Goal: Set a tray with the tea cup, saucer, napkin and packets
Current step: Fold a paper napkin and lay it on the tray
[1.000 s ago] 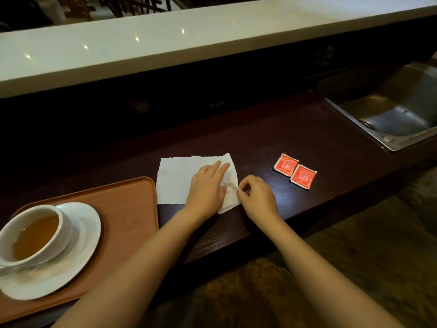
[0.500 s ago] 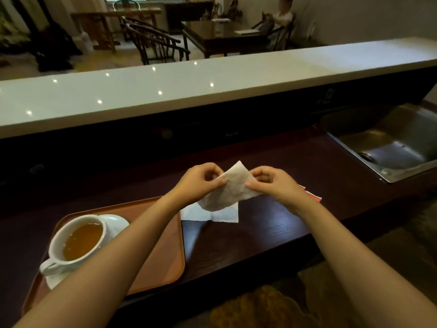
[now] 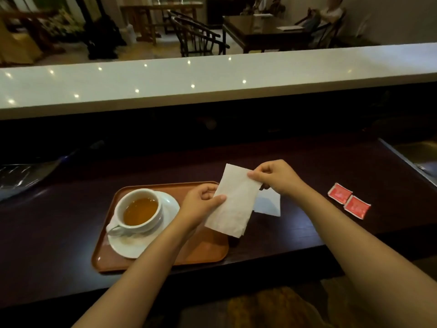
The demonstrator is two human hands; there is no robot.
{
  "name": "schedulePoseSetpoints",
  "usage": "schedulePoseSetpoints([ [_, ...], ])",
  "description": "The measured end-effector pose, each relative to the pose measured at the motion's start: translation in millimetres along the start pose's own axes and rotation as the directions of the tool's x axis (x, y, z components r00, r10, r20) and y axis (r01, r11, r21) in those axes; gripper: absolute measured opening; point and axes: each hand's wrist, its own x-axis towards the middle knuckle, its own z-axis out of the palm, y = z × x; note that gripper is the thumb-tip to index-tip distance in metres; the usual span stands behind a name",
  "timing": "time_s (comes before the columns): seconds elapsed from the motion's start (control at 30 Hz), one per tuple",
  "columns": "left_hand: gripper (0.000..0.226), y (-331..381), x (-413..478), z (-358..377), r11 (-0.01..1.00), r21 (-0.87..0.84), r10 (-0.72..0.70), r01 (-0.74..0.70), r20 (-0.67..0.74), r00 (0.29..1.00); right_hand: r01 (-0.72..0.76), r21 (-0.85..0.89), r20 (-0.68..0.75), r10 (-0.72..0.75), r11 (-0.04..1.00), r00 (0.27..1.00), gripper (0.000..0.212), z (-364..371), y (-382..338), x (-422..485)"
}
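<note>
Napkin (image 3: 233,202) now lifted beside tray (image 3: 208,252).

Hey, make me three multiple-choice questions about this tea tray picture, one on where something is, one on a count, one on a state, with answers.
1. Where do the red packets lie?
A. on the tray
B. on the dark counter, right of the tray
C. in the cup

2. How many red packets are there?
A. one
B. two
C. four

3. What state is the napkin in?
A. held up by both hands
B. flat on the tray
C. tucked under the saucer

Answers:
1 B: they lie on the counter, well clear of the tray.
2 B: two lie side by side.
3 A: the left hand and right hand pinch it above the tray's right edge.
</note>
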Motion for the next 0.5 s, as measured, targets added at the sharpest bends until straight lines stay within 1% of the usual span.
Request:
schedulePoseSetpoints([
  [0.17,0.015,-23.6,-12.6,-18.0,0.995,-0.088,-0.049,0.038,-0.119,0.992,0.018,-0.109,0.094,-0.008,0.994,0.996,0.029,37.0,-5.4,21.9],
  [0.2,0.016,-29.9,-14.5,-20.3,0.995,-0.093,-0.061,0.047,-0.151,0.987,0.024,-0.133,0.114,-0.009,0.991,0.993,0.028,45.4,-5.0,25.9],
  [0.27,0.024,-44.1,-16.6,-24.2,0.995,-0.072,-0.077,0.061,-0.232,0.97,0.04,-0.17,0.148,-0.015,0.985,0.989,0.023,63.4,-2.9,32.9],
  [0.37,0.029,-62.5,-19.1,-27.4,0.996,0.014,-0.074,0.085,-0.358,0.931,0.084,-0.24,0.17,-0.043,0.967,0.984,0.018,92.0,3.2,42.6],
  [0.5,0.041,-74.3,-22.1,-21.8,0.966,0.238,0.009,0.1,-0.415,0.91,0.12,-0.379,0.125,-0.078,0.917,0.989,0.018,122.8,10.6,54.5],
])
